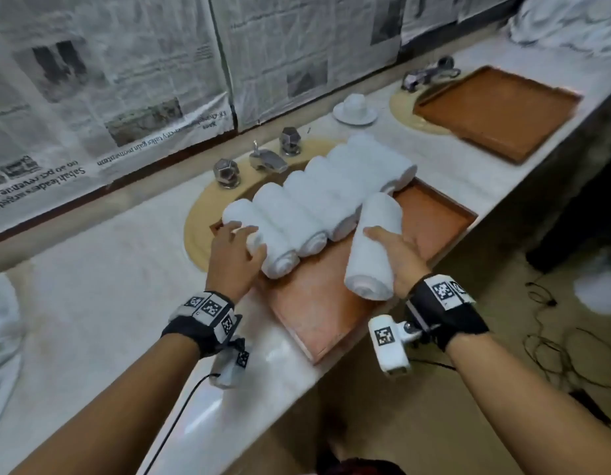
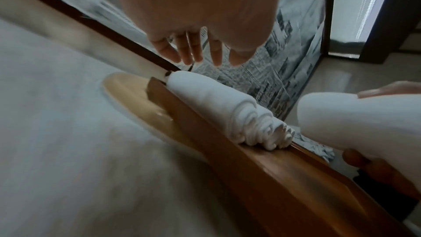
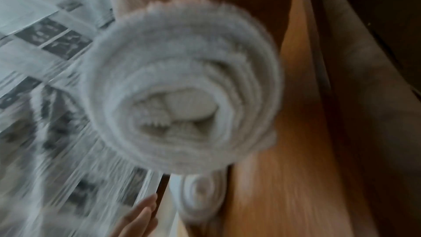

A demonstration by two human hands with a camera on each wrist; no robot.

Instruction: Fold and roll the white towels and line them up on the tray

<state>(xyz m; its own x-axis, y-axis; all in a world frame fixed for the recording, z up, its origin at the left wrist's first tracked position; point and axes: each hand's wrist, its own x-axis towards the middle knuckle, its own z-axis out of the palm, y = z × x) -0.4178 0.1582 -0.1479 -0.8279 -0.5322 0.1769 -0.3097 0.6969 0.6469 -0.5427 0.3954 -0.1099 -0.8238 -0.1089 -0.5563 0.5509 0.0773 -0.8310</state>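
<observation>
A brown tray (image 1: 324, 313) lies over the sink, with several rolled white towels (image 1: 317, 193) side by side along its far edge. My left hand (image 1: 235, 248) has straight fingers touching the near end of the leftmost roll (image 1: 273, 245). In the left wrist view those fingers (image 2: 193, 49) spread just above that roll (image 2: 216, 107) by the tray rim (image 2: 227, 150). My right hand (image 1: 400, 255) grips another rolled towel (image 1: 376, 241) from the side, tilted over the tray's middle. Its spiral end (image 3: 182, 87) fills the right wrist view.
A second, empty brown tray (image 1: 496, 111) sits farther right on the marble counter. An upturned cup on a saucer (image 1: 355, 104) and a faucet (image 1: 266, 159) stand behind the towels. Loose white cloth lies at far left (image 1: 2, 320) and top right (image 1: 564, 22). Cables trail on the floor (image 1: 554, 337).
</observation>
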